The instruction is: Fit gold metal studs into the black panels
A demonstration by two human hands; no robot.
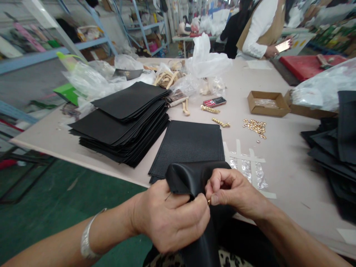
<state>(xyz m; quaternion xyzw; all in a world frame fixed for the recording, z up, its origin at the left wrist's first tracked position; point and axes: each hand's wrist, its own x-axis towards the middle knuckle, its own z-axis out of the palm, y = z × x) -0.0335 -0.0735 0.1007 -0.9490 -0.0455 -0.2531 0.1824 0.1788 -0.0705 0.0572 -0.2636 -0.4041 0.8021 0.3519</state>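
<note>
My left hand [175, 215] is closed on a folded black leather piece [194, 176], which hangs down over the table's front edge. The fingers and thumb of my right hand [233, 191] pinch a small gold-coloured metal fitting [208, 201] at the edge of that leather, right beside my left fingertips. Behind the hands lies a short stack of black leather panels [189, 142]. A scatter of small gold fittings [254, 128] sits on the table to the right.
A tall stack of black panels [125, 118] stands left, another dark pile [330, 148] right. A cardboard box [268, 104], a red phone [214, 101], plastic bags [207, 61] and taped clear film [244, 167] lie on the table [280, 148]. A person [261, 29] stands beyond, holding a phone.
</note>
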